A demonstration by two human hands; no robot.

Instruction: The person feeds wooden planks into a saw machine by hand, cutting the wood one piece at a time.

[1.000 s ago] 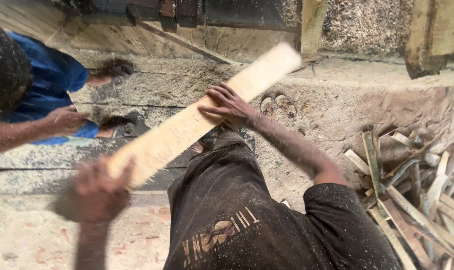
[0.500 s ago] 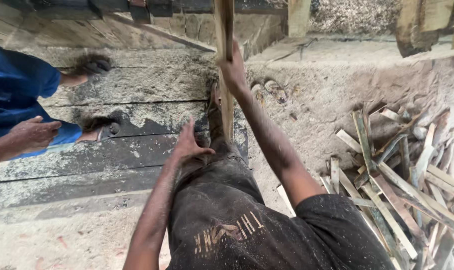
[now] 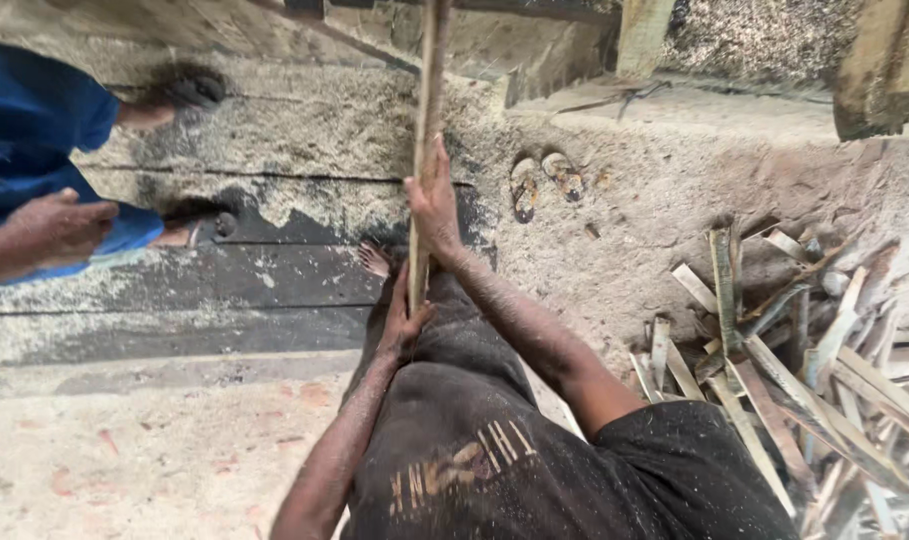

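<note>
A long pale wooden plank (image 3: pixel 429 90) stands on edge and runs straight away from me up the middle of the view. My right hand (image 3: pixel 436 205) grips it partway along, arm stretched forward. My left hand (image 3: pixel 404 318) holds the plank's near end, just above my dark, sawdust-covered clothing (image 3: pixel 474 450). A bare foot (image 3: pixel 375 258) shows just left of the plank.
A person in blue (image 3: pixel 34 140) stands at the left, one hand (image 3: pixel 62 226) out, sandalled feet (image 3: pixel 196 230) on dark sawdust-covered boards (image 3: pixel 224 290). A loose pair of sandals (image 3: pixel 540 180) lies ahead. A pile of wood offcuts (image 3: pixel 804 370) fills the right side.
The plank has turned from a flat diagonal to edge-on and pointing straight ahead. My left hand has come in from the lower left to the plank's near end.
</note>
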